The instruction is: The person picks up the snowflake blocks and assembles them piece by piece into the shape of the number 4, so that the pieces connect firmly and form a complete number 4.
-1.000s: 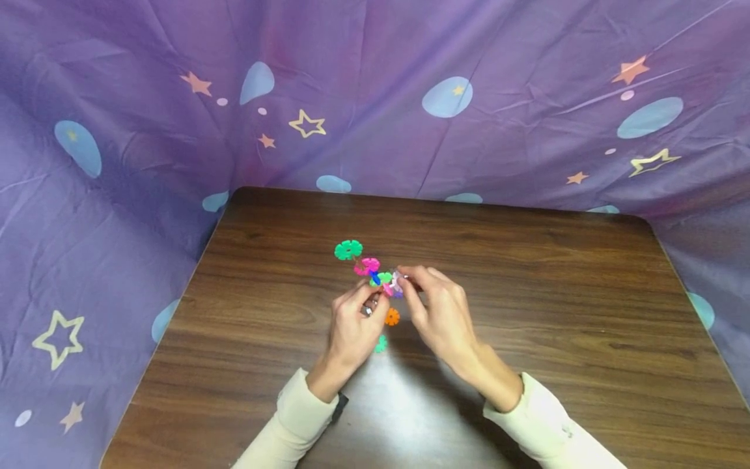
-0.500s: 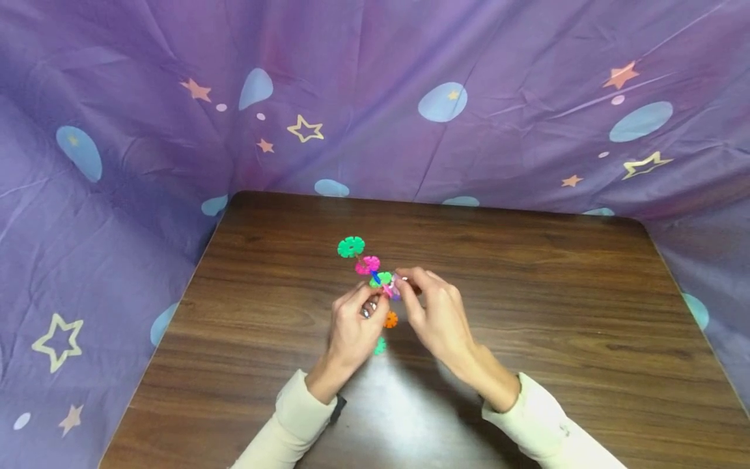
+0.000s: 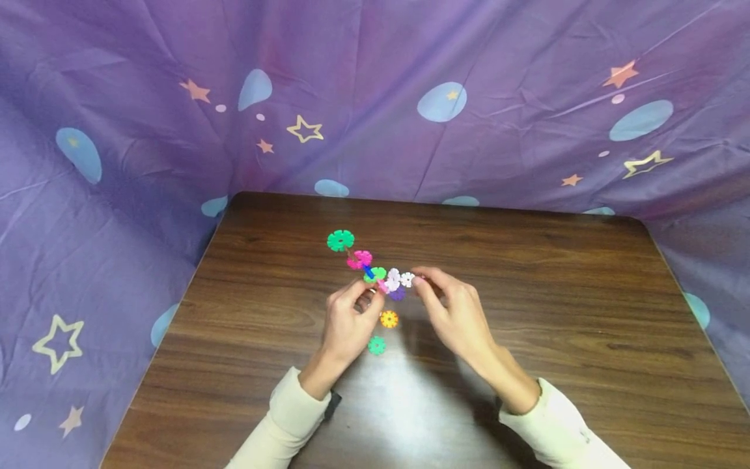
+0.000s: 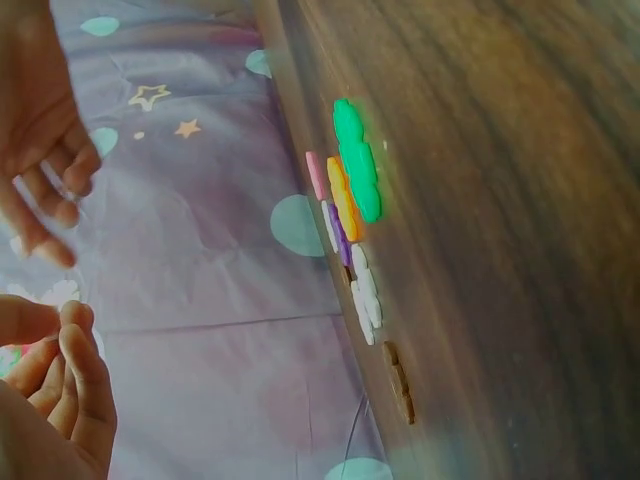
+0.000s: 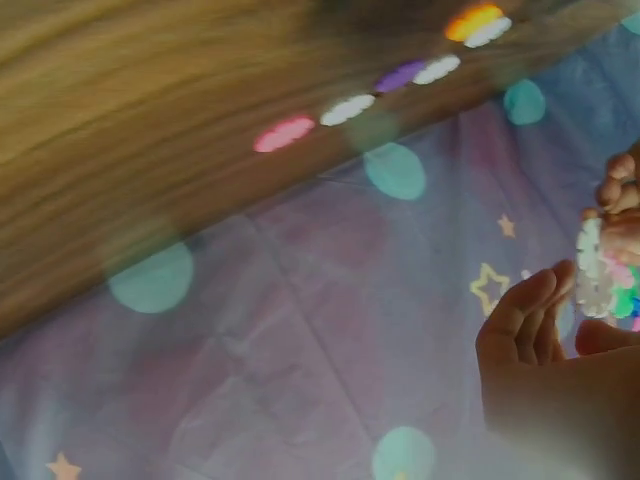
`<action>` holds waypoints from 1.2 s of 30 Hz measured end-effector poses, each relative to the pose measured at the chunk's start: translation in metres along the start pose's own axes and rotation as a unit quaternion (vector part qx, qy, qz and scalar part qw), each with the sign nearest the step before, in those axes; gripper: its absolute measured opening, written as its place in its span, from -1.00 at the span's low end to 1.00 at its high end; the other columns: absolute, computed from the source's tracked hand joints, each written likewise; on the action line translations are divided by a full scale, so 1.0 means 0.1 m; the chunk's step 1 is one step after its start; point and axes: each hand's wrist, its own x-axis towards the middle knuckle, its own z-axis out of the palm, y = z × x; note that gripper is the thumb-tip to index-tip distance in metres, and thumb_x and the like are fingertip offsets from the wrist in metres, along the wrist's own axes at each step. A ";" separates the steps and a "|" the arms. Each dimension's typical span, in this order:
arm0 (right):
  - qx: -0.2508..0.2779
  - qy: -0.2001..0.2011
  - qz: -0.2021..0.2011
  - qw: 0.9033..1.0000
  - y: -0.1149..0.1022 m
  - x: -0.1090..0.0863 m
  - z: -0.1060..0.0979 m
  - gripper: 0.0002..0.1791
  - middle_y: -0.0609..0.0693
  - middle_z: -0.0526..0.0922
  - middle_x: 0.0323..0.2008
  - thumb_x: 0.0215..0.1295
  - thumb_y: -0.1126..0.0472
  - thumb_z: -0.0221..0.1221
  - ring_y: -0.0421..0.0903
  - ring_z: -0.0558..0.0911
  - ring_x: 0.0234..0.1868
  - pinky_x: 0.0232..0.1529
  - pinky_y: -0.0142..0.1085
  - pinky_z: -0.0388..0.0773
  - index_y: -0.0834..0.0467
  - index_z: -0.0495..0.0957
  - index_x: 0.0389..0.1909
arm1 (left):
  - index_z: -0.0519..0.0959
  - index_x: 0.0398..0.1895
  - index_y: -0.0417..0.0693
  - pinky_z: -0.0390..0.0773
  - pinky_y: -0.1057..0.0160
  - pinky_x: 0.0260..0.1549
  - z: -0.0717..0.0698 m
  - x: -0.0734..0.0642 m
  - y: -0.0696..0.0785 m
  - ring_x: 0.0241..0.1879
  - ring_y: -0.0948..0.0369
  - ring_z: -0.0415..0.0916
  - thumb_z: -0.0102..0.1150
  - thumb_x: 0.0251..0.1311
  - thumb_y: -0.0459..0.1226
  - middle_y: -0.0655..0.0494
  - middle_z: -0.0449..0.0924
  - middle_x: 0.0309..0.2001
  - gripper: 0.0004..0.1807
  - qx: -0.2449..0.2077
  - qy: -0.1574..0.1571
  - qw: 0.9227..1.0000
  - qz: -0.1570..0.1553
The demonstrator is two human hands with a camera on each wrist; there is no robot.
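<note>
In the head view my left hand (image 3: 351, 319) pinches the near end of a chain of interlocking snowflake discs. From its far end come a green disc (image 3: 340, 240), a pink disc (image 3: 360, 259), a blue disc (image 3: 368, 271) and a light green disc (image 3: 375, 275). A white snowflake disc (image 5: 594, 270) stands at the near end, by the left fingertips in the right wrist view. My right hand (image 3: 457, 312) is just right of the chain. Its fingers are parted and relaxed, and the left wrist view shows nothing held between them.
On the brown table (image 3: 556, 293) lie loose discs below the hands: purple (image 3: 396, 293), yellow-orange (image 3: 389, 319), green (image 3: 377, 345) and white (image 3: 407, 279). A pink disc (image 5: 284, 133) and a brown disc (image 4: 398, 382) lie there too. A purple curtain (image 3: 375, 98) hangs behind.
My right hand has let go of the white disc at the chain's end and moved right. My left hand has shifted slightly left with the chain, leaving more of the loose discs in sight.
</note>
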 end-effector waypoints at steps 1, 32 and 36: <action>-0.008 0.000 -0.002 1.000 0.04 -0.01 0.00 -0.76 -0.05 0.81 -0.25 0.51 0.11 0.20 -0.21 0.72 -0.31 -0.28 -0.24 0.70 0.10 0.70 0.06 | 0.70 -0.34 -0.27 0.61 0.28 -0.61 -0.01 0.00 0.00 -0.59 0.14 0.55 0.29 0.13 -0.52 -0.08 0.66 -0.52 -0.93 -0.002 0.000 1.000 -0.004; -0.088 -0.187 0.007 0.978 0.35 -0.49 0.47 -0.62 0.06 0.74 -0.15 0.12 0.22 0.48 0.05 0.71 -0.07 0.07 0.00 0.67 0.20 0.69 -0.02 | 0.72 -0.26 -0.29 0.66 0.29 -0.56 -0.02 -0.01 0.04 -0.58 0.06 0.58 0.31 0.15 -0.51 -0.14 0.70 -0.45 -0.90 -0.011 -0.012 1.000 -0.014; -0.089 -0.189 0.003 0.978 0.32 -0.49 0.52 -0.61 0.09 0.74 -0.12 0.11 0.23 0.49 0.09 0.71 -0.03 0.09 0.01 0.67 0.22 0.69 -0.02 | 0.71 -0.27 -0.30 0.67 0.26 -0.57 -0.02 -0.01 0.04 -0.58 0.05 0.58 0.31 0.16 -0.50 -0.17 0.70 -0.46 -0.91 -0.015 -0.013 1.000 -0.014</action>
